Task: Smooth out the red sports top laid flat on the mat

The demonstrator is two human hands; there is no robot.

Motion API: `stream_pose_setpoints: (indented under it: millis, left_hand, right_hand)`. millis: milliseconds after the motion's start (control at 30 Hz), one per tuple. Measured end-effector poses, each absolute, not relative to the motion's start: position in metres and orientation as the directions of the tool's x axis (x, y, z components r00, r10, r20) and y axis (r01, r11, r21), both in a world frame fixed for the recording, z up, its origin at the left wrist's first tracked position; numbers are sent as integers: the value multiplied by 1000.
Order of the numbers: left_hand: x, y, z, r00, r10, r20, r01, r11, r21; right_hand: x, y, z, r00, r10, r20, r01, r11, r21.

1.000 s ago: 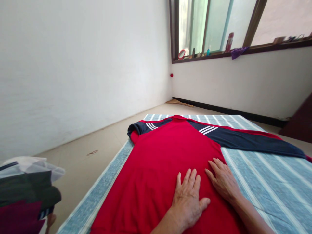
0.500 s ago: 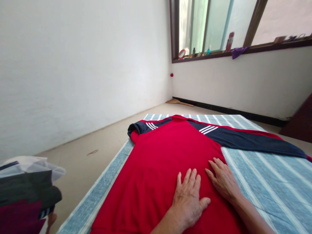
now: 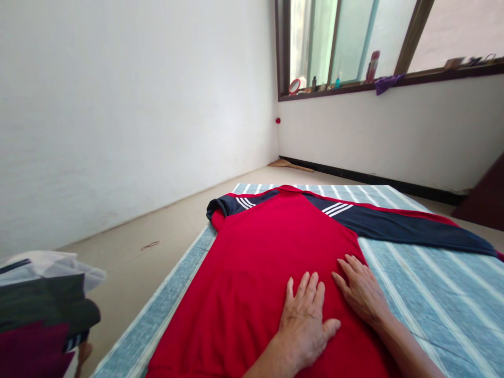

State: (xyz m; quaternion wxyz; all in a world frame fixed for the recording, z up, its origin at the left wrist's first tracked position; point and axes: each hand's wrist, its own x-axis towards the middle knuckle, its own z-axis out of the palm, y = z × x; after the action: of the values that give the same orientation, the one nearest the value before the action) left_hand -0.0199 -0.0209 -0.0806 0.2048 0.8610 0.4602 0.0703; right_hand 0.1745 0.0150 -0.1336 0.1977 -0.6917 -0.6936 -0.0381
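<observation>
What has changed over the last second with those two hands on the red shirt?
Nothing visibly changed. The left hand and the right hand lie flat, fingers spread, on the red shirt, just as before. The shirt is spread on the striped mattress with its navy sleeve stretched out to the right, unmoved.

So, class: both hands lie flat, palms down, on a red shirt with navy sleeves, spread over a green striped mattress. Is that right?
Not quite: the mattress is blue with pale stripes, not green. The rest holds. In the head view the left hand and right hand lie flat, palms down, on the red shirt, whose navy sleeves spread across the mattress.
</observation>
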Motion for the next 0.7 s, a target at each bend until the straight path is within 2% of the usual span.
stream_pose_setpoints:
  millis: [400, 700]
  left_hand:
    - [-19, -21, -81, 568, 820, -74, 768, -496, 405]
    - [-20, -20, -80, 564, 823, -59, 768, -497, 404]
  right_hand:
    - [180, 17, -134, 34, 905, 424, 969, 74, -235]
    - [194, 17, -125, 239, 856, 458, 933, -71, -354]
